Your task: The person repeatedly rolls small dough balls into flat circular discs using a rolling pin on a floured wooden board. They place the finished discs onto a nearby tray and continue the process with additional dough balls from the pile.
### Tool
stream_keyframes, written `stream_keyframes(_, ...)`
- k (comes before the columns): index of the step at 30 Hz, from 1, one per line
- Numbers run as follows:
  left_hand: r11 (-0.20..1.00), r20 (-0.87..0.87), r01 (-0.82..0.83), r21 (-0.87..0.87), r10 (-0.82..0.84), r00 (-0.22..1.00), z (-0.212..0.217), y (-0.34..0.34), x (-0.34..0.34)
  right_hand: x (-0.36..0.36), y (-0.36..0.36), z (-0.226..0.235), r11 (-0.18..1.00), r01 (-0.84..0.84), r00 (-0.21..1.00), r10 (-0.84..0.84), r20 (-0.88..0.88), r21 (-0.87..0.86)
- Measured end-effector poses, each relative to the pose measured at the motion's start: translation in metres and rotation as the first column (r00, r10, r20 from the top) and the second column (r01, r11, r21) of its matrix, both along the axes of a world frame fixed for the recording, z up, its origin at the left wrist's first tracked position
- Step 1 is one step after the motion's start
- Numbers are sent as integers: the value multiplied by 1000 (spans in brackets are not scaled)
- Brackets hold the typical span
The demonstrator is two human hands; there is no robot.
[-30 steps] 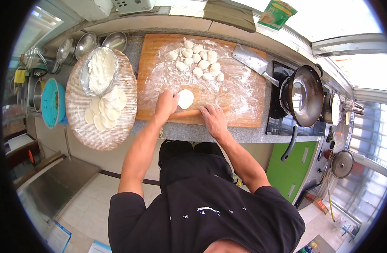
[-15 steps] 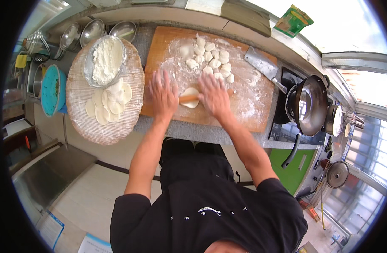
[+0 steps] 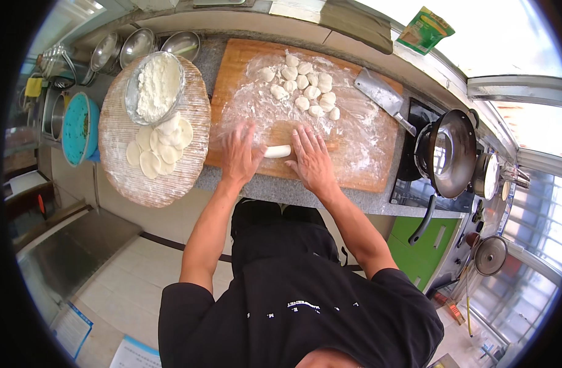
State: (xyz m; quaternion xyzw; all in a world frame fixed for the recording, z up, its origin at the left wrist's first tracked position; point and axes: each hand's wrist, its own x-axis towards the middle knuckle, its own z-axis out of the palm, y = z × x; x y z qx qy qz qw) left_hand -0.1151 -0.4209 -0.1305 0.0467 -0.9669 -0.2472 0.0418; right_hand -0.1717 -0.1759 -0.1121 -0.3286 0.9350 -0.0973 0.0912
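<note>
L hand (image 3: 239,153) and R hand (image 3: 313,156), fingers stretched and palms down, on the rolling pin (image 3: 333,147), and between them the dough piece (image 3: 277,151), seemingly curled over it, near the wooden board's (image 3: 367,144) front edge! Done: flat rounds (image 3: 160,147) (overlapping, so no exact no.) on the round tray (image 3: 123,176). Left: dough balls (image 3: 311,92), approx. a dozen-plus, unrolled.

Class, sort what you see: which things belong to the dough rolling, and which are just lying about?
In the job: rolling pin, rolled dough, dough balls, flattened rounds, flour, rectangular board; probably the cleaver.
Apparently lying about: wok, green packet, metal bowls, pot lid.
</note>
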Motion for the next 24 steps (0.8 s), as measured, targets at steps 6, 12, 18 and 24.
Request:
stream_keyframes(6, 856, 141, 500, 131, -515, 845, 35, 8, -20, -17, 8, -11, 977, 8, 997, 9, 79, -213)
stream_keyframes(12, 895, 303, 260, 363, -378, 875, 29, -3, -40, -34, 17, 10, 946, -80, 983, 127, 132, -314)
stream_keyframes(18, 516, 332, -275, 811, -19, 943, 47, -25, -30, -34, 21, 38, 942, -108, 952, 190, 242, -317)
stream_keyframes(24, 358, 221, -351, 865, 356, 908, 118, -74, 11, -24, 33, 26, 917, 59, 935, 88, 344, -395)
